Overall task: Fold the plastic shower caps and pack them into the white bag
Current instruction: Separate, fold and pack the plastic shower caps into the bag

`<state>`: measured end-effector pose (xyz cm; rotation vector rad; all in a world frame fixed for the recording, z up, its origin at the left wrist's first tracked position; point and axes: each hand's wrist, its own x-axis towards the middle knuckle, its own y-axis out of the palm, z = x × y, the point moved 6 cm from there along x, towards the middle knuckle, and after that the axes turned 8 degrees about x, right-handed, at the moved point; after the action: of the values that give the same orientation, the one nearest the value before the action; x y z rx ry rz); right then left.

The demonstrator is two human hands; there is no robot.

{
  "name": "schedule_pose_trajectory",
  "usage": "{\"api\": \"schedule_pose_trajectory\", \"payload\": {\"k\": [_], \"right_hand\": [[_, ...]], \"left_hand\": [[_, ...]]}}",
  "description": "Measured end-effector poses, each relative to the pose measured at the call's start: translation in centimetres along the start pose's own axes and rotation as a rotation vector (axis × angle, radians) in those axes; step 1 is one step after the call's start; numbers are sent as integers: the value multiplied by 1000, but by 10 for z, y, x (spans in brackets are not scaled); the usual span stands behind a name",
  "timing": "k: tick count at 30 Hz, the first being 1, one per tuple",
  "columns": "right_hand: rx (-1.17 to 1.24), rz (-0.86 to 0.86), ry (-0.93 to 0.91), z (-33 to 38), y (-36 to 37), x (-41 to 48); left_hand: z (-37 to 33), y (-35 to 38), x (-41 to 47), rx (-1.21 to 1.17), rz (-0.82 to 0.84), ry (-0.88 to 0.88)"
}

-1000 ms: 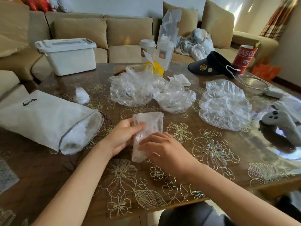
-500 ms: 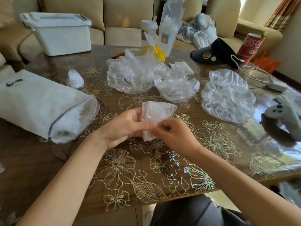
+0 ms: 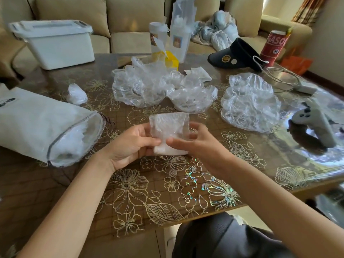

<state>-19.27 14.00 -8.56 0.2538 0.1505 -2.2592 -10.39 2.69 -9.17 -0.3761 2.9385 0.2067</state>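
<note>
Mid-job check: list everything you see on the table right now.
folded shower cap: one, clear, held between both hands
loose shower caps: three heaps, clear, table centre and right
crumpled cap: one, clear, beyond the bag
bag: one, white, lying left, mouth facing the hands
lidded bin: one, white, far left
visor: one, black, far right
can: one, red, far right
controller: one, grey, right edge
left hand: one, grips the cap's left side
right hand: one, pinches its right side

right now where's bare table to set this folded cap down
Bare table: the near edge below the right hand, and the strip between the white bag's mouth and left hand. Crowded beyond the folded cap: loose shower caps, grey controller at right.
</note>
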Motion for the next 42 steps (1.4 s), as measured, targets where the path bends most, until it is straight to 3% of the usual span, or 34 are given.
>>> {"api": "schedule_pose_trajectory", "payload": {"k": [2, 4, 7, 14, 18, 22, 27, 32, 34, 37, 42], "right_hand": [[173, 105, 69, -6, 4, 2], [228, 140, 15, -4, 6, 5], [287, 134, -36, -4, 3, 9], [560, 182, 149, -8, 9, 11], [605, 170, 155, -6, 13, 11], [444, 180, 38, 1, 12, 10], [170, 142, -175, 17, 11, 3], [164, 280, -97, 22, 4, 1], [185, 200, -93, 27, -8, 3], [-27, 97, -189, 36, -10, -1], [-364, 321, -119, 25, 27, -8]], "left_hand": [[0, 6, -2, -9, 25, -16], [1, 8, -3, -30, 34, -43], [5, 6, -4, -50, 7, -88], [1, 2, -3, -112, -63, -25], [2, -5, -4, -201, -144, -34], [4, -6, -5, -277, -93, -113], [8, -1, -11, -37, 85, -200], [4, -10, -11, 5, -23, -132], [2, -13, -13, 65, -40, -101], [0, -11, -15, 193, -59, -51], [-12, -6, -34, 406, -112, -21]]}}
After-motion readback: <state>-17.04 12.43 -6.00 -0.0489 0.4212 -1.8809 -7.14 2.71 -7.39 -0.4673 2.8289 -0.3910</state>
